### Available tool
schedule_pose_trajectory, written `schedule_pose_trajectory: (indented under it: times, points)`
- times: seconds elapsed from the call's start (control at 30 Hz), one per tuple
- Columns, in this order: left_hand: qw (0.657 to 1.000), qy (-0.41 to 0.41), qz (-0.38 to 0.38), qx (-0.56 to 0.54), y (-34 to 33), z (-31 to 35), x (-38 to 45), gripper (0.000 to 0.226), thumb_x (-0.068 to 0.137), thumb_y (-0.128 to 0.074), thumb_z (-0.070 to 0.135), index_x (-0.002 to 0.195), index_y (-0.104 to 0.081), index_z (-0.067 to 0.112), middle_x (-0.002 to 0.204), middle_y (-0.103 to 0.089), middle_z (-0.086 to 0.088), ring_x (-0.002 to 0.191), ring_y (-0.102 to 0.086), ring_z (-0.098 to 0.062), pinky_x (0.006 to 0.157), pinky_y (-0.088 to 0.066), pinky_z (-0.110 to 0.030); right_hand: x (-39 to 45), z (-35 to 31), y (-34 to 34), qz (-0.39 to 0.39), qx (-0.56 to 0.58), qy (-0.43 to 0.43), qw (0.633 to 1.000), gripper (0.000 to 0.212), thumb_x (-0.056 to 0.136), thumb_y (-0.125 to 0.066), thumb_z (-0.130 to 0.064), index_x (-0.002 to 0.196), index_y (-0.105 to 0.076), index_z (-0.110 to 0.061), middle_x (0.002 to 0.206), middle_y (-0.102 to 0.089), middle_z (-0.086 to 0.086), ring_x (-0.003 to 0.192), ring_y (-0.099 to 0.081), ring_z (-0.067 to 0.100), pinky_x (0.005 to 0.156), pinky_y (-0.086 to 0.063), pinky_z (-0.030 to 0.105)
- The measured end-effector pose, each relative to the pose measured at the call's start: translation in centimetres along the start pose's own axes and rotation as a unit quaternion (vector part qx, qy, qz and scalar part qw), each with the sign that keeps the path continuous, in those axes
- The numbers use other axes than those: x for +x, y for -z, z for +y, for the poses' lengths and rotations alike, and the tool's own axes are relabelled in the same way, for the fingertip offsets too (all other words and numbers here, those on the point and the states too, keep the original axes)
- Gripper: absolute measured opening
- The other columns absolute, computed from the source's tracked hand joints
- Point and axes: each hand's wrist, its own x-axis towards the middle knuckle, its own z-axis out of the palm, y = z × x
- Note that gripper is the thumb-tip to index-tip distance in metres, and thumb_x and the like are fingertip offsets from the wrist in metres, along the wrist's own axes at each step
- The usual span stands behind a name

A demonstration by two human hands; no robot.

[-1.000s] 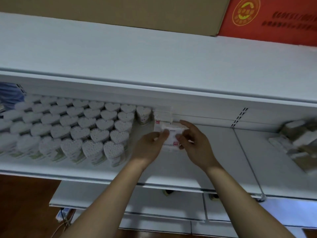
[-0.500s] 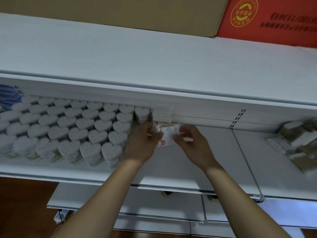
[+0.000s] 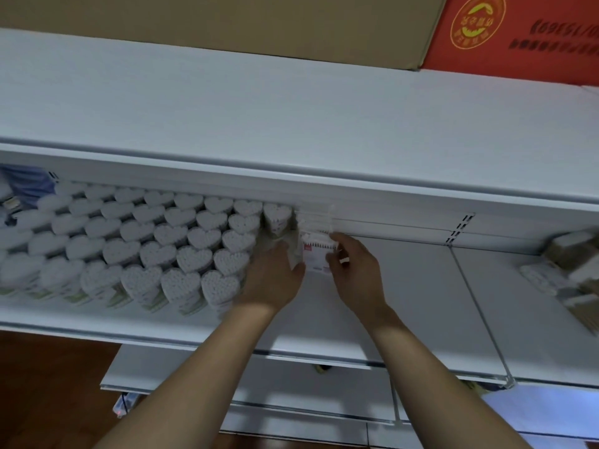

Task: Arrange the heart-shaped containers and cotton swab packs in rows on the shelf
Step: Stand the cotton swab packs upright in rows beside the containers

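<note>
Several rows of white heart-shaped containers fill the left part of the white shelf. Just right of them, a white cotton swab pack with a red mark stands in front of other stacked packs at the shelf back. My left hand grips the pack's left side, next to the last hearts. My right hand pinches its right edge with curled fingers.
A loose pile of brownish and white packs lies at the shelf's far right. The upper shelf overhangs, with a cardboard box and a red box on top. A lower shelf sits below.
Both hands moved the swab pack back and slightly left, from mid-shelf to just before the stacked packs beside the hearts.
</note>
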Motion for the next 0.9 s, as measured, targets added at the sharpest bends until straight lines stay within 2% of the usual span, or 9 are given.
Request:
schedule_pose_trajectory:
  times: [0.07,0.13,0.2,0.4,0.63,0.77,0.9]
  points:
    - [0.999,0.011,-0.052,-0.007,-0.6,-0.2,0.1,0.058,0.101,-0.051,0.037,0.151,-0.034,0.013,0.147,-0.050,-0.011,0.134,-0.048,-0.026,0.109,-0.040,-0.034,0.3,0.2,-0.9,-0.001,-0.030,0.010,0.999,0.036,0.091,-0.063,-0.010,0.126,-0.063,-0.016,0.111,-0.065,0.007,0.088,-0.066,0.023,0.078,-0.058,0.041]
    - [0.996,-0.020,-0.088,-0.004,-1.1,-0.2,0.0,0.059,0.104,-0.046,0.032,0.156,-0.025,0.014,0.158,-0.037,-0.008,0.143,-0.037,-0.024,0.115,-0.028,-0.029,0.2,0.8,-1.5,-0.004,-0.119,0.065,0.991,0.039,0.087,-0.065,-0.010,0.126,-0.063,-0.012,0.114,-0.063,0.013,0.095,-0.063,0.034,0.074,-0.058,0.044]
    - [0.994,-0.047,-0.097,0.017,-1.3,-0.2,-0.1,0.057,0.106,-0.041,0.027,0.157,-0.022,0.013,0.162,-0.029,-0.008,0.147,-0.029,-0.022,0.115,-0.021,-0.025,0.2,1.4,-1.7,0.005,-0.209,0.096,0.973,0.044,0.083,-0.073,-0.014,0.126,-0.064,-0.014,0.115,-0.061,0.013,0.100,-0.059,0.036,0.068,-0.057,0.042]
    - [0.990,-0.079,-0.105,0.050,-1.9,-1.0,0.1,0.055,0.106,-0.039,0.025,0.157,-0.023,0.015,0.162,-0.027,-0.009,0.145,-0.033,-0.027,0.114,-0.029,-0.031,1.0,1.6,-2.5,0.011,-0.287,0.096,0.953,0.045,0.081,-0.074,-0.023,0.124,-0.064,-0.016,0.119,-0.060,0.013,0.104,-0.058,0.036,0.072,-0.055,0.043]
    - [0.986,-0.077,-0.125,0.080,-2.0,-1.3,0.7,0.062,0.104,-0.043,0.029,0.158,-0.018,0.013,0.163,-0.022,-0.012,0.146,-0.028,-0.031,0.118,-0.027,-0.034,1.1,1.3,-2.8,-0.006,-0.320,0.076,0.944,0.053,0.081,-0.074,-0.024,0.131,-0.060,-0.016,0.129,-0.057,0.015,0.111,-0.056,0.038,0.080,-0.052,0.046]
    - [0.988,-0.064,-0.101,0.100,-2.2,-0.6,0.3,0.061,0.102,-0.045,0.033,0.157,-0.023,0.015,0.159,-0.028,-0.010,0.142,-0.033,-0.031,0.114,-0.034,-0.041,0.7,1.6,-1.7,-0.017,-0.327,0.079,0.942,0.060,0.087,-0.070,-0.030,0.142,-0.052,-0.014,0.142,-0.049,0.020,0.127,-0.049,0.041,0.094,-0.047,0.050]
    - [0.992,-0.035,-0.003,0.118,-2.9,1.0,-0.4,0.058,0.100,-0.045,0.037,0.152,-0.031,0.014,0.149,-0.041,-0.011,0.136,-0.040,-0.032,0.106,-0.041,-0.043,-0.2,2.7,0.9,-0.031,-0.319,0.077,0.944,0.067,0.087,-0.066,-0.030,0.148,-0.044,-0.012,0.152,-0.040,0.021,0.139,-0.039,0.042,0.107,-0.038,0.054]
